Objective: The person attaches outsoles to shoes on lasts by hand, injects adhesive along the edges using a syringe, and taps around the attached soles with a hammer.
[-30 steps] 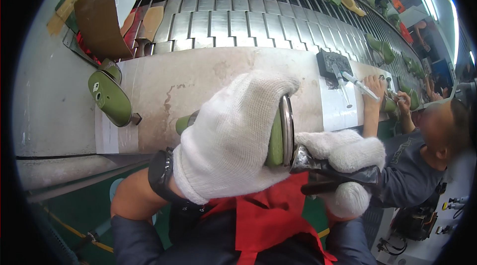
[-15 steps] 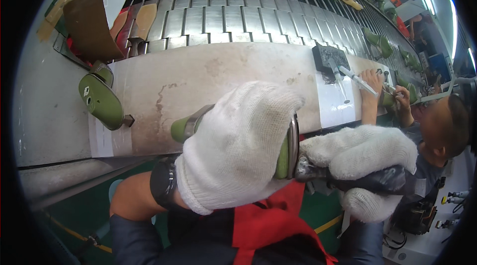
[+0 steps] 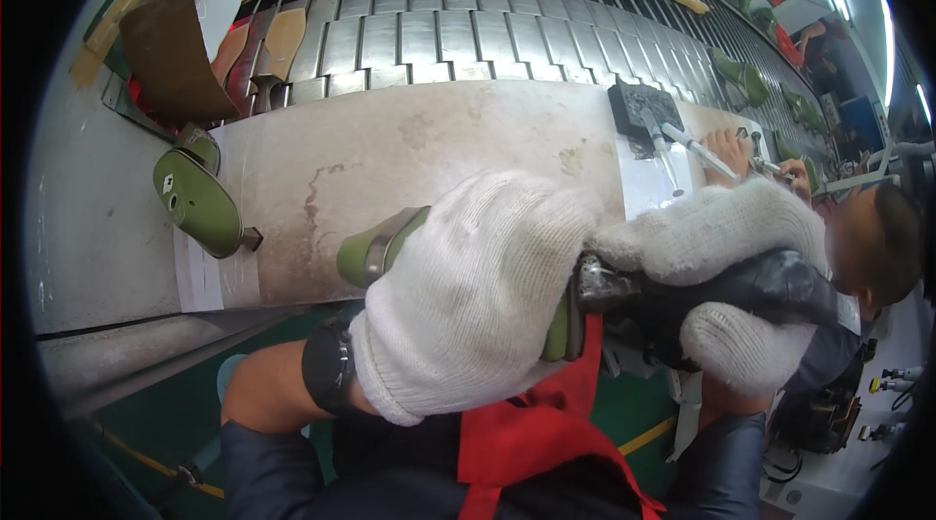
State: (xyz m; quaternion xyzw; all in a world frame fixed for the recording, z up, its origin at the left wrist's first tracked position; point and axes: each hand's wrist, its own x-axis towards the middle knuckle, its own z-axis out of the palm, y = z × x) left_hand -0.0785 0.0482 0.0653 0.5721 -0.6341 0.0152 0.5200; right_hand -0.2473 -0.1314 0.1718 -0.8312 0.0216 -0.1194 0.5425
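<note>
My gloved left hand point(image 3: 478, 296) is closed around a green shoe last point(image 3: 356, 255) with a shiny brown-grey strap point(image 3: 385, 245) over its front part. The glove hides most of the last; its other end shows beside my wrist, with a dark edge along it. Gripped in my gloved right hand point(image 3: 731, 247) is a black-handled tool point(image 3: 770, 286) with a worn metal head. That head meets the end of the last by the dark edge, close against my left glove. The tool's exact kind cannot be made out.
A worn bench point(image 3: 429, 135) lies ahead, a slatted metal conveyor point(image 3: 419, 38) beyond it. At left stands another green last point(image 3: 200, 198). At right are a dark block point(image 3: 643, 111) with syringes on white paper point(image 3: 648, 184) and a co-worker's hands point(image 3: 731, 154).
The right hand and tool have risen and turned slightly, the tool head pressing by the last's edge. The left hand has shifted a little, showing more of the strap.
</note>
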